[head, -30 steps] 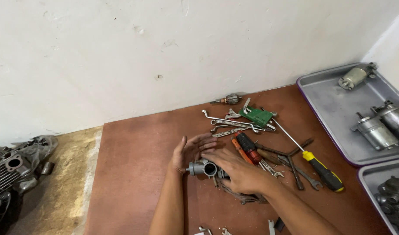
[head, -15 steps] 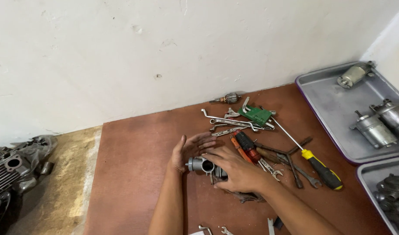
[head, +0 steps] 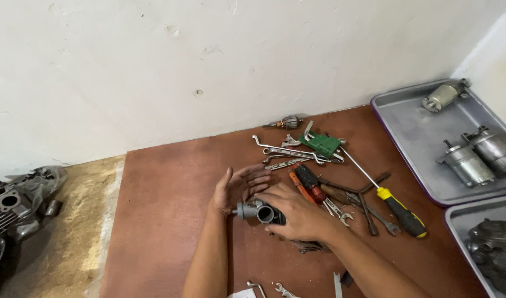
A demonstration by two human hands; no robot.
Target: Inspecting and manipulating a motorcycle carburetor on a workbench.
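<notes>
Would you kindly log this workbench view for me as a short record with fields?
Surface: brown board against a white wall
Left hand: open, palm cupped behind the grey metal part
Right hand: gripping the grey metal part from the right
Beside hands: wrenches, yellow-handled screwdriver, green block
Right side: grey tray with cylindrical motors
Far left: engine block

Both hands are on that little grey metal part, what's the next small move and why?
Probably turn the grey metal part so its round opening faces up. The right hand covers its body, the left hand only cups behind it, and the opening points sideways.
</notes>
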